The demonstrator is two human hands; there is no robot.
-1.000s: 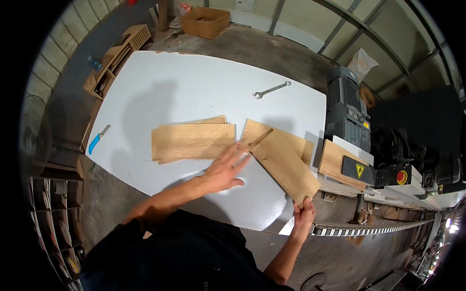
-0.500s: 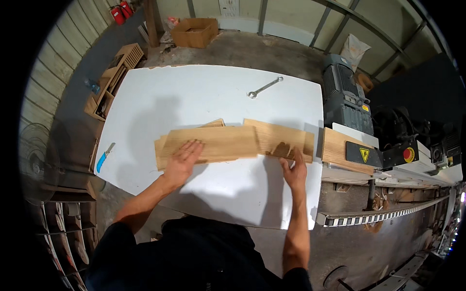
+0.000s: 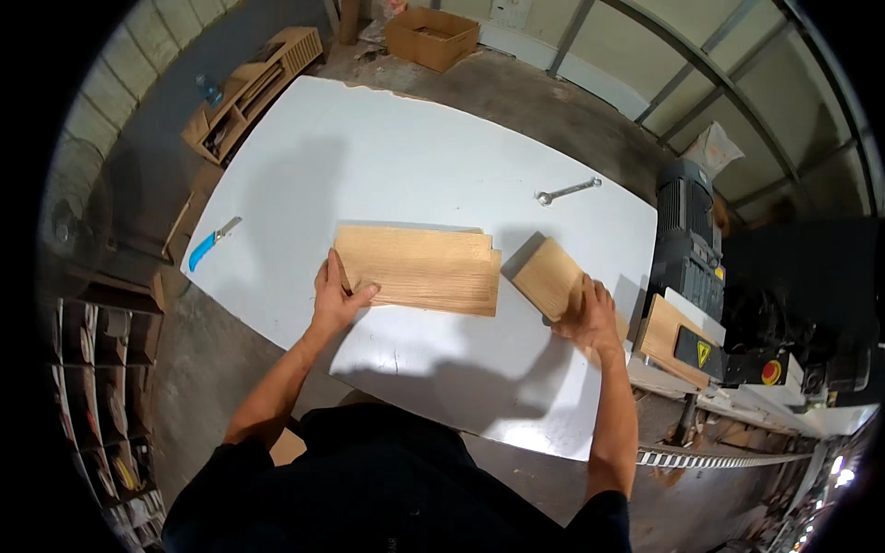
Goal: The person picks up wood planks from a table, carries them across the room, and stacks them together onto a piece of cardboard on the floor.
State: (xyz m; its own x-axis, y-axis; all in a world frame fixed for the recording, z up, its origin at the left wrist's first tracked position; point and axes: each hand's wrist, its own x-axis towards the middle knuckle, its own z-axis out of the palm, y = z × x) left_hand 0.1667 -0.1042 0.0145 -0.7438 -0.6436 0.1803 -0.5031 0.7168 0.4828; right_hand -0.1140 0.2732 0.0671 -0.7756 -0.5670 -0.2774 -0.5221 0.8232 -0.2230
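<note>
fingers (image 3: pixel 366 293) on boards (image 3: pixel 419 267), 1 wrench (image 3: pixel 570 191) beyond, blue knife (image 3: pixel 205 249) left, motor (image 3: pixel 685 207) right

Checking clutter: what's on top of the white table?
A wrench, a blue-handled tool, boards at the left hand, another at the right hand. Anything beneath them is hidden.

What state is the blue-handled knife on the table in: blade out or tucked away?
Out: the bare blade extends beyond the blue handle.

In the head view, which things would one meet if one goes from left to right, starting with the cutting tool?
Blue-handled cutting tool → stacked boards with the left hand at their left end → wood in the right hand → grey motor → red button.
</note>
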